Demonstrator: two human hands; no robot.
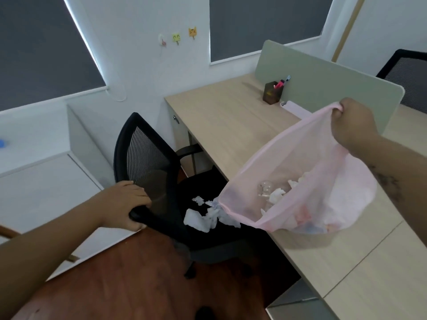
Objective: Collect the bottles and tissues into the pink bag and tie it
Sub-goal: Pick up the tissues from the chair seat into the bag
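Note:
My right hand [353, 125] grips the rim of the thin pink bag [307, 162] and holds it up over the desk edge. Through the plastic I see a clear bottle [266, 188] and crumpled white tissues [277, 194] inside. Several more crumpled tissues [201, 218] lie on the black seat of the office chair [147, 158], just left of the bag's lower end. My left hand [129, 205] is closed on the lower corner of the chair's mesh backrest.
The light wooden desk [231, 121] carries a brown pen holder [273, 92] against a grey divider panel [323, 82]. A second black chair [409, 72] stands behind the divider. White cabinets [46, 181] sit on the left, reddish floor below.

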